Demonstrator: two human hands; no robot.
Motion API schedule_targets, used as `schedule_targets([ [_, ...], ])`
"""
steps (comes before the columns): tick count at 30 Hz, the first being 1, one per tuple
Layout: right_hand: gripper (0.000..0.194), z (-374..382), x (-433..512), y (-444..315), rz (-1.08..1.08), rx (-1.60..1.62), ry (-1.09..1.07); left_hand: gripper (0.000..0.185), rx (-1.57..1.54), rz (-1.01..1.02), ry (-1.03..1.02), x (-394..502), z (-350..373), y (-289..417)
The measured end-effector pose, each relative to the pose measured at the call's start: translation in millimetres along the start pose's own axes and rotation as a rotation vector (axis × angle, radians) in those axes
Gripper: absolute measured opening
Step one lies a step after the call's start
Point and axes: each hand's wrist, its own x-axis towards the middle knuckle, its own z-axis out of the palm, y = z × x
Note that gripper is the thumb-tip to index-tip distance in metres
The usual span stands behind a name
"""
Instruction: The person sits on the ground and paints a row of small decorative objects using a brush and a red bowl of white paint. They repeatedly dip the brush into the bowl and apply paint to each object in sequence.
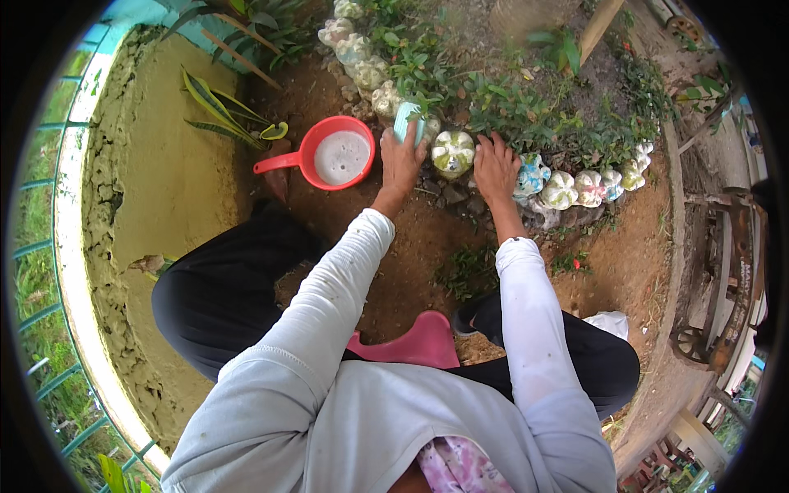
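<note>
My left hand [402, 165] grips a pale turquoise scrub brush [407, 123], held against the row of upturned plastic bottles that edges the plant bed. Its bristle side is hidden. Just right of the brush stands a bottle base [453, 154] with white paint and greenish stains. My right hand [497, 165] rests in the row beside that bottle, fingers a little apart at the leaves. What lies under its palm is hidden. A blue-and-white bottle base [531, 175] sits to its right. Left of my left hand is a red dipper [308, 161] holding foamy whitish liquid [342, 158].
Leafy plants [511, 111] overhang the bottles. A yellow wall [172, 203] and a snake plant [222, 111] flank the left. Loose stones [455, 193] lie below the row. Between my legs is a pink plastic stool [413, 345]. A concrete edge [672, 259] runs along the right.
</note>
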Motion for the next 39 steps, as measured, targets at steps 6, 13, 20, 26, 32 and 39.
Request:
schedule_targets([
  [6,0.034,4,1,3,-0.002,-0.048,0.042,0.067,-0.021,0.06,-0.058,-72,8,-14],
  [13,0.034,4,1,3,-0.024,-0.041,0.038,0.054,0.016,-0.104,-0.066,10,3,12],
  [20,0.034,1,-2,5,0.006,-0.053,0.011,0.055,-0.299,-0.223,-0.209,-40,-31,18],
  [26,0.035,1,-1,1,0.013,-0.042,-0.008,0.052,-0.096,-0.211,-0.481,-3,-62,47],
  [32,0.036,0,2,-2,0.028,-0.033,-0.019,0.053,-0.13,-0.313,-0.475,-8,-55,69],
  [39,0.035,3,0,2,0.014,-0.025,0.002,0.052,-0.089,-0.304,-0.494,-4,-61,63],
])
